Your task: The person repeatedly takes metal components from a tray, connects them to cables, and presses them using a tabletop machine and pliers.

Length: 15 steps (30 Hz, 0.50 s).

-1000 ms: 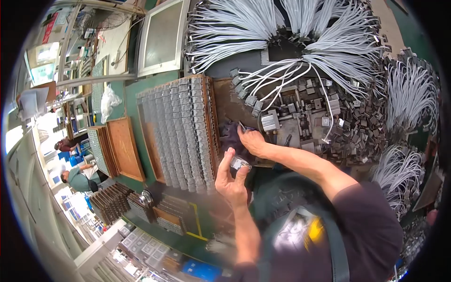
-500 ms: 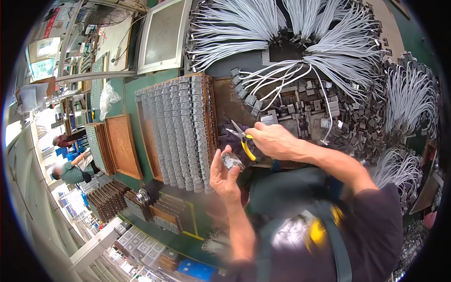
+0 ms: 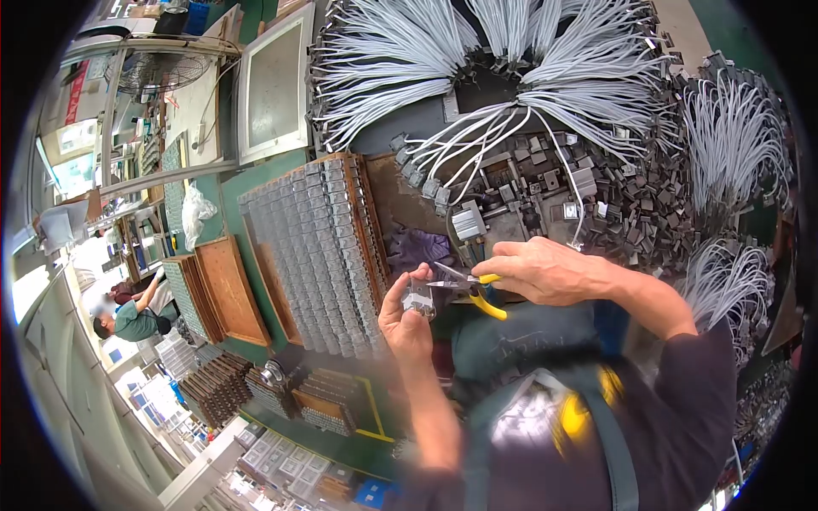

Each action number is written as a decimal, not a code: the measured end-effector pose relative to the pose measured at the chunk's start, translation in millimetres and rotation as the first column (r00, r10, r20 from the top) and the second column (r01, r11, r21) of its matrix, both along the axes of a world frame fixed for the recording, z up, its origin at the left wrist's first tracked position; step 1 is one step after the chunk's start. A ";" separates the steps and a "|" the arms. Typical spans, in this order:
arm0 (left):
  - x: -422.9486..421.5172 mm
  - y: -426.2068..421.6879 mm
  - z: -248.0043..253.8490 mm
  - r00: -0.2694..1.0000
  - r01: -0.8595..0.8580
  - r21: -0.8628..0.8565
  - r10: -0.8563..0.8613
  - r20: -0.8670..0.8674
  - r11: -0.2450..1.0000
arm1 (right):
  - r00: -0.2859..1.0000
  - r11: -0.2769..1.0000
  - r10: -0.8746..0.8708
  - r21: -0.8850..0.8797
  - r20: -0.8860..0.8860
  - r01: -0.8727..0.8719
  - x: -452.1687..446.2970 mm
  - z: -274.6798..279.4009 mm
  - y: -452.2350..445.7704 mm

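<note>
Long-nose pliers with yellow handles (image 3: 487, 307) are gripped in my right hand (image 3: 550, 271). Their jaws are spread and point left, with the tips beside a small silvery metal part (image 3: 417, 303). Whether the tips touch it I cannot tell. My left hand (image 3: 407, 330) pinches that part between thumb and fingers, palm turned up. Just beyond the hands lies a dark purple cloth or glove (image 3: 419, 249) on the bench. A metal fixture (image 3: 524, 194) with blocks sits further back, near several white cables (image 3: 477, 157) with grey connector ends.
Stacked rows of grey metal parts (image 3: 311, 255) stand on wooden boards at left. White cable bundles (image 3: 588, 72) fan out across the back, with another bundle (image 3: 737, 145) at right. Loose dark metal pieces (image 3: 635, 200) pile up beside the fixture. A person in a green shirt (image 3: 136, 324) is far left.
The pliers have come down to the metal part, their tips now close beside it. My left hand still holds the part. The camera view has shifted somewhat.
</note>
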<state>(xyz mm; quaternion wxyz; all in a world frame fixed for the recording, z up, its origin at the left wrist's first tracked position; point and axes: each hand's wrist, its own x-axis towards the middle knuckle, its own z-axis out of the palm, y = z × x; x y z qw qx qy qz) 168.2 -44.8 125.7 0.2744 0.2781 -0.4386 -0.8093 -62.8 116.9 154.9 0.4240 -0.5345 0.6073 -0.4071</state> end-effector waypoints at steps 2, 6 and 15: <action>1.2 0.6 -2.7 1.000 0.023 0.027 -0.023 0.001 0.999 | 1.000 0.999 0.003 -0.040 -0.003 -0.004 -2.0 -5.0 1.3; 2.8 1.8 -2.8 0.999 0.053 0.049 -0.052 -0.016 0.997 | 0.999 0.997 0.041 -0.062 0.008 -0.040 -7.1 -7.6 0.9; 7.2 7.8 2.8 0.954 0.127 0.027 -0.129 0.270 0.992 | 0.986 0.989 0.113 0.108 -0.126 -0.099 -12.2 -1.0 -10.2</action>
